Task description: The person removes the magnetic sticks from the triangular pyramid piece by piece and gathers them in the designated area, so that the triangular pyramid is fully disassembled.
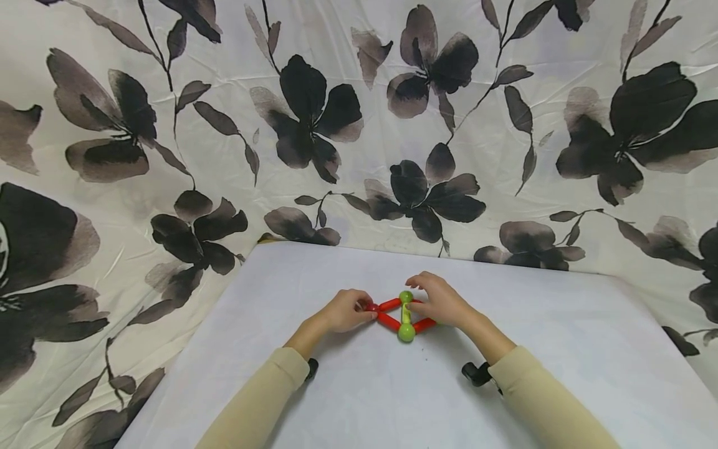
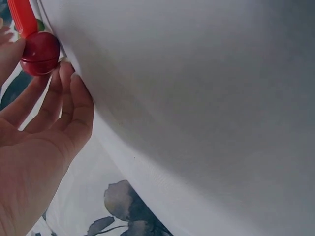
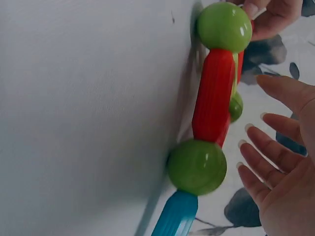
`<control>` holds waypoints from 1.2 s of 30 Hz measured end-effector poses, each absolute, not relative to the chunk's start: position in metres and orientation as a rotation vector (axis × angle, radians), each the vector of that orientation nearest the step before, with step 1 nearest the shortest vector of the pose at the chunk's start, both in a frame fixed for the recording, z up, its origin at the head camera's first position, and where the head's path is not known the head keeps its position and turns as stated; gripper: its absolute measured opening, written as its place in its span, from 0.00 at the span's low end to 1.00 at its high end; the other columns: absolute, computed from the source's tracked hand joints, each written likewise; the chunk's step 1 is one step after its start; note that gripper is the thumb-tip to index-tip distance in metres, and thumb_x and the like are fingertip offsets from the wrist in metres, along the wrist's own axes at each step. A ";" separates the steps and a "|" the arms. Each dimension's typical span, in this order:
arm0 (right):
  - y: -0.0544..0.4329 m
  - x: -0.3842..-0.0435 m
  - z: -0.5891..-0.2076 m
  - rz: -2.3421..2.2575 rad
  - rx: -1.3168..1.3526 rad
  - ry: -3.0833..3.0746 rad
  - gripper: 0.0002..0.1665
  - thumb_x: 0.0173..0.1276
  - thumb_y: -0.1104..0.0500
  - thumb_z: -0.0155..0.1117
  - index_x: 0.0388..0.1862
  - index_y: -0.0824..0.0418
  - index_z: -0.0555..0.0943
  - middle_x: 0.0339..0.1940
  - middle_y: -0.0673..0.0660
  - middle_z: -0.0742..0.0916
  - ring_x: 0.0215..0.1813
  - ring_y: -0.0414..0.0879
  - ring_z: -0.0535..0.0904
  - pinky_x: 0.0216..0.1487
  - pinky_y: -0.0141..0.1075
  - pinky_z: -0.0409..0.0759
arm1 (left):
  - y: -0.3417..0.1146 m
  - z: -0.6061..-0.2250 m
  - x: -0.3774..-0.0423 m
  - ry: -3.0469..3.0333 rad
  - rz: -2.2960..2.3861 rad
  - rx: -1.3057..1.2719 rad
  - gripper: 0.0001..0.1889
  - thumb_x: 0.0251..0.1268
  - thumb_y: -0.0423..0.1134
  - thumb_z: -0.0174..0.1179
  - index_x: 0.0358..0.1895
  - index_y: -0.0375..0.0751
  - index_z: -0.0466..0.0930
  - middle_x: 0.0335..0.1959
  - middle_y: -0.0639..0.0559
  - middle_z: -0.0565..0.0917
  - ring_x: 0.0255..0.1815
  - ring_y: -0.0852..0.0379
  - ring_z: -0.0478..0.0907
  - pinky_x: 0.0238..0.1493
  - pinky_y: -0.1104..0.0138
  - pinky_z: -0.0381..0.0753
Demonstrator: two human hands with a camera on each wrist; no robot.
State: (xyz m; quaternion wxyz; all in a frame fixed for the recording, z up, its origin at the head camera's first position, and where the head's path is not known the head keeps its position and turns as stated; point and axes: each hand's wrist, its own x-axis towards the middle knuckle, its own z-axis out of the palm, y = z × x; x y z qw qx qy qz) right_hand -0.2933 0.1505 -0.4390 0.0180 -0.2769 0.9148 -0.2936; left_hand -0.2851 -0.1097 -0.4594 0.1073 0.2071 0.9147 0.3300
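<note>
A flat frame of ridged rods and balls, like a magnetic building set, lies on the white table. My left hand [image 1: 343,310] pinches the red ball [image 2: 40,55] at its left corner between thumb and fingers. Red rods [image 1: 389,321] run from that ball to a near green ball [image 1: 406,332] and a far green ball [image 1: 406,297], joined by a yellow-green rod [image 1: 406,313]. My right hand [image 1: 445,304] hovers over the right side, fingers spread and apart from the pieces. In the right wrist view a blue rod [image 3: 176,214] extends from another green ball [image 3: 198,167].
The white tabletop [image 1: 381,393] spreads around the frame. Behind it hangs a cloth [image 1: 359,125] with dark flower prints. Dark wrist-worn devices show below both hands, the right one [image 1: 477,374] more fully.
</note>
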 end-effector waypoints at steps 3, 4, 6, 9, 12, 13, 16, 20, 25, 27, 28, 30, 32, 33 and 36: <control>0.142 -0.296 -0.440 -0.895 -0.890 2.837 0.25 0.66 0.61 0.73 0.61 0.67 0.80 0.55 0.64 0.83 0.60 0.60 0.78 0.64 0.55 0.76 | -0.110 -0.461 -0.286 2.690 0.969 0.611 0.12 0.70 0.41 0.66 0.49 0.38 0.84 0.38 0.53 0.83 0.39 0.58 0.78 0.47 0.62 0.80; 0.140 -0.297 -0.441 -0.891 -0.903 2.834 0.25 0.66 0.61 0.72 0.61 0.68 0.80 0.56 0.64 0.83 0.60 0.60 0.78 0.64 0.55 0.75 | -0.110 -0.462 -0.287 2.690 0.968 0.619 0.12 0.70 0.41 0.67 0.49 0.38 0.84 0.38 0.53 0.83 0.39 0.58 0.78 0.47 0.62 0.80; 0.135 -0.297 -0.442 -0.884 -0.932 2.828 0.25 0.66 0.62 0.72 0.61 0.68 0.80 0.56 0.64 0.83 0.60 0.60 0.77 0.65 0.55 0.75 | -0.110 -0.463 -0.287 2.688 0.969 0.626 0.12 0.70 0.41 0.66 0.49 0.37 0.84 0.38 0.53 0.84 0.39 0.57 0.78 0.47 0.62 0.80; 0.130 -0.299 -0.443 -0.871 -0.967 2.817 0.24 0.66 0.63 0.73 0.60 0.68 0.81 0.56 0.64 0.83 0.59 0.59 0.77 0.64 0.54 0.76 | -0.110 -0.462 -0.288 2.690 0.968 0.642 0.12 0.70 0.40 0.66 0.49 0.37 0.84 0.39 0.52 0.84 0.40 0.57 0.79 0.47 0.62 0.80; 0.125 -0.299 -0.444 -0.870 -0.976 2.795 0.23 0.66 0.63 0.73 0.59 0.67 0.82 0.56 0.64 0.84 0.59 0.58 0.77 0.63 0.53 0.76 | -0.110 -0.462 -0.287 2.692 0.973 0.640 0.12 0.70 0.40 0.66 0.49 0.37 0.84 0.39 0.52 0.84 0.40 0.57 0.80 0.48 0.62 0.81; 0.124 -0.300 -0.445 -0.870 -0.979 2.788 0.23 0.66 0.63 0.73 0.59 0.67 0.83 0.56 0.63 0.84 0.59 0.58 0.77 0.63 0.53 0.76 | -0.110 -0.461 -0.287 2.691 0.976 0.637 0.12 0.70 0.40 0.66 0.49 0.37 0.84 0.39 0.51 0.84 0.40 0.57 0.80 0.48 0.62 0.81; 0.122 -0.302 -0.449 -0.870 -0.976 2.772 0.22 0.65 0.63 0.74 0.57 0.66 0.84 0.55 0.61 0.85 0.59 0.58 0.77 0.62 0.53 0.75 | -0.109 -0.461 -0.287 2.690 0.980 0.635 0.12 0.69 0.40 0.67 0.49 0.36 0.83 0.39 0.51 0.84 0.40 0.57 0.80 0.48 0.62 0.81; 0.118 -0.306 -0.454 -0.867 -0.969 2.762 0.20 0.64 0.63 0.75 0.54 0.65 0.86 0.52 0.59 0.86 0.58 0.56 0.78 0.62 0.52 0.75 | -0.109 -0.461 -0.287 2.693 0.976 0.640 0.12 0.69 0.40 0.67 0.49 0.36 0.83 0.38 0.52 0.84 0.39 0.57 0.79 0.47 0.62 0.81; 0.114 -0.308 -0.457 -0.823 -0.997 2.782 0.16 0.62 0.65 0.76 0.49 0.64 0.88 0.47 0.57 0.88 0.53 0.53 0.80 0.59 0.49 0.77 | -0.108 -0.462 -0.288 2.705 0.962 0.661 0.13 0.69 0.39 0.66 0.50 0.36 0.84 0.38 0.51 0.84 0.38 0.57 0.79 0.46 0.64 0.80; 0.111 -0.308 -0.458 -0.785 -1.013 2.798 0.14 0.62 0.65 0.75 0.48 0.63 0.88 0.45 0.55 0.88 0.51 0.52 0.80 0.58 0.48 0.78 | -0.108 -0.463 -0.288 2.706 0.956 0.670 0.13 0.69 0.39 0.66 0.51 0.36 0.84 0.38 0.51 0.84 0.38 0.58 0.79 0.46 0.64 0.80; 0.110 -0.308 -0.458 -0.768 -1.018 2.804 0.13 0.62 0.65 0.75 0.47 0.63 0.89 0.44 0.55 0.88 0.50 0.51 0.80 0.57 0.47 0.78 | -0.108 -0.463 -0.288 2.707 0.954 0.673 0.13 0.69 0.39 0.66 0.51 0.36 0.84 0.38 0.51 0.84 0.38 0.58 0.79 0.46 0.64 0.80; 0.108 -0.307 -0.458 -0.741 -1.011 2.812 0.12 0.64 0.64 0.74 0.46 0.62 0.89 0.43 0.54 0.88 0.49 0.50 0.80 0.56 0.46 0.78 | -0.108 -0.462 -0.288 2.709 0.952 0.675 0.13 0.69 0.39 0.66 0.51 0.35 0.84 0.38 0.51 0.84 0.38 0.58 0.79 0.46 0.63 0.79; 0.106 -0.306 -0.458 -0.722 -1.002 2.818 0.11 0.65 0.64 0.74 0.46 0.61 0.89 0.42 0.53 0.88 0.47 0.49 0.80 0.56 0.46 0.78 | -0.108 -0.462 -0.288 2.707 0.954 0.673 0.13 0.69 0.40 0.66 0.51 0.36 0.84 0.38 0.52 0.84 0.38 0.58 0.78 0.45 0.63 0.79; 0.106 -0.306 -0.459 -0.713 -0.995 2.822 0.10 0.65 0.63 0.74 0.46 0.61 0.89 0.42 0.53 0.88 0.47 0.49 0.80 0.55 0.46 0.77 | -0.108 -0.462 -0.287 2.707 0.956 0.669 0.13 0.69 0.40 0.66 0.51 0.36 0.84 0.38 0.52 0.84 0.38 0.58 0.78 0.45 0.63 0.79; 0.106 -0.306 -0.459 -0.700 -0.970 2.835 0.10 0.66 0.63 0.74 0.46 0.60 0.90 0.41 0.52 0.88 0.46 0.48 0.80 0.55 0.46 0.78 | -0.108 -0.462 -0.287 2.703 0.961 0.669 0.13 0.69 0.40 0.66 0.50 0.36 0.84 0.37 0.52 0.83 0.38 0.58 0.78 0.45 0.63 0.79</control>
